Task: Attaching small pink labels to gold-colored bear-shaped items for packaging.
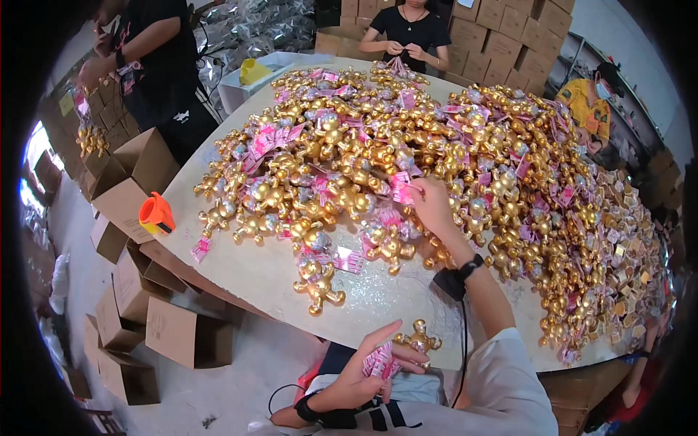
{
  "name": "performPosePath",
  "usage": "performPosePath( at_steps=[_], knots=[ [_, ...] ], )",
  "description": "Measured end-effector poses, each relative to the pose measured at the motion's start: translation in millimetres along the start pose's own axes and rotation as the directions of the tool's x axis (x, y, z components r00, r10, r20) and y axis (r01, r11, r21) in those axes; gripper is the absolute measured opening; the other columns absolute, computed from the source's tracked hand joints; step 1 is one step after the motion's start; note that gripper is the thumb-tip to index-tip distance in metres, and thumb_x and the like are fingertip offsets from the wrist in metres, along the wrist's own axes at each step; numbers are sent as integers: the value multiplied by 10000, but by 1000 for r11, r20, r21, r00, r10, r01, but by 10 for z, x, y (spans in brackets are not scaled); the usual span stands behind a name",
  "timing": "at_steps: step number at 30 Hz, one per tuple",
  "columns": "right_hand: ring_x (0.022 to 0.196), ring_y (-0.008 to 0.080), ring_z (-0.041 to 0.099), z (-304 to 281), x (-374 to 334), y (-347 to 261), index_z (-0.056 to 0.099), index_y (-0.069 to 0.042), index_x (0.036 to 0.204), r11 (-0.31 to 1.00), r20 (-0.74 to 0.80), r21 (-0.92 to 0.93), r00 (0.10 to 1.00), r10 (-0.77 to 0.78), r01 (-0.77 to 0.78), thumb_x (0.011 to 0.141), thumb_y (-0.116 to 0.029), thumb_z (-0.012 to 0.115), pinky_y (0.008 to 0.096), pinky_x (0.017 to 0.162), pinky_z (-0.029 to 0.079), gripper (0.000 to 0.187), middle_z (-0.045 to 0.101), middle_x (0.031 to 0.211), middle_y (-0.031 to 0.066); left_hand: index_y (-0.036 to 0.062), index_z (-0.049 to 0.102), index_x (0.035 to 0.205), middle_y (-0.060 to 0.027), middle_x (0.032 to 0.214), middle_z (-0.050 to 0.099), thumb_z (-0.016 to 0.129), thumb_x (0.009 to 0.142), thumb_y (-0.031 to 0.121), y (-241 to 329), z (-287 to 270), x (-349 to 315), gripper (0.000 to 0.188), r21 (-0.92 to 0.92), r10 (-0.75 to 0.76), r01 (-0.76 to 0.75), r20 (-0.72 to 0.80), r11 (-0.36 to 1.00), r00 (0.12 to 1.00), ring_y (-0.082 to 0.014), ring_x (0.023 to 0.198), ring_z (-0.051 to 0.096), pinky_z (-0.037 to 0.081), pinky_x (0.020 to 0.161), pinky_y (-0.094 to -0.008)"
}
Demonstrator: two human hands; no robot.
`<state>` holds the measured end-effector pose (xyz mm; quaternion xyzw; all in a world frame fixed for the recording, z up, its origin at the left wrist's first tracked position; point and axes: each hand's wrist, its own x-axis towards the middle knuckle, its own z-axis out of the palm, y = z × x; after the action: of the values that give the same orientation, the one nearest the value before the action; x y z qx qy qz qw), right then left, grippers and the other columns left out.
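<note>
A large heap of shiny gold bear-shaped figures (342, 156), many with pink printed tags and clear wrap, spreads over the table. My right hand (432, 205) reaches into the near part of it, thumb and fingers closed on a pink tag (401, 187). Low in front of me, by the table's near edge, my left hand (363, 374) holds several pink tags (379, 362) against its palm. Just past its fingertips is a gold bear figure (419, 336); whether it hangs from those tags I cannot tell. A single gold bear (318, 287) lies apart with its tag.
A pale table (247, 272) bears the heap. On its left edge sits an orange cup-like container (156, 214). Open cardboard boxes (171, 330) stand on the floor at left. A dark cable (465, 341) runs beside my right forearm. Other people work around the table, one opposite (407, 36).
</note>
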<state>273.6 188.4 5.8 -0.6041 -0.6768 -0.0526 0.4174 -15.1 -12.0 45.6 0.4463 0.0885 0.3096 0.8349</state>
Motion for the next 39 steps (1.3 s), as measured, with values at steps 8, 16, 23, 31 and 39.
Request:
performPosePath(
  at_steps=[8,16,23,31,39],
  knots=[
    [793,133,596,-932,36,-831,596,-11,966,916,-416,368,909,9,160,793,-11,694,245,667,507,199,597,958,78,-43,373,1310,-239,1115,566,399,905,589,-100,-96,28,751,103,36,-18,-174,994,984,-252,935,627,475,461,-237],
    [729,170,585,-1577,-204,-1159,506,0,910,778,-811,-85,410,-417,622,807,66,643,249,589,529,184,562,879,154,-36,335,1318,-76,797,479,434,884,108,-169,-95,212,468,142,172,-140,-245,980,954,-125,626,508,437,421,-216],
    [777,140,585,-1555,-143,-929,478,-5,932,914,-822,45,534,-196,404,829,90,608,238,674,525,191,584,909,131,40,404,1285,52,726,300,591,812,-71,-203,-101,548,521,329,220,-118,-292,937,931,-26,615,299,281,582,-148],
    [792,115,538,-1747,-72,-993,480,-8,924,904,-908,25,388,-158,427,813,98,625,235,769,514,211,522,888,69,37,498,1208,72,705,387,527,913,10,-139,-1,578,298,202,8,45,-253,978,967,21,582,350,302,528,-151],
    [684,115,540,-2050,-228,-1306,492,-45,942,894,-881,149,468,-75,424,862,10,617,214,567,493,159,532,896,64,20,445,1272,-70,1026,601,683,815,49,-105,278,588,517,415,117,2,-261,910,958,-74,778,550,434,691,-194]
  ],
)
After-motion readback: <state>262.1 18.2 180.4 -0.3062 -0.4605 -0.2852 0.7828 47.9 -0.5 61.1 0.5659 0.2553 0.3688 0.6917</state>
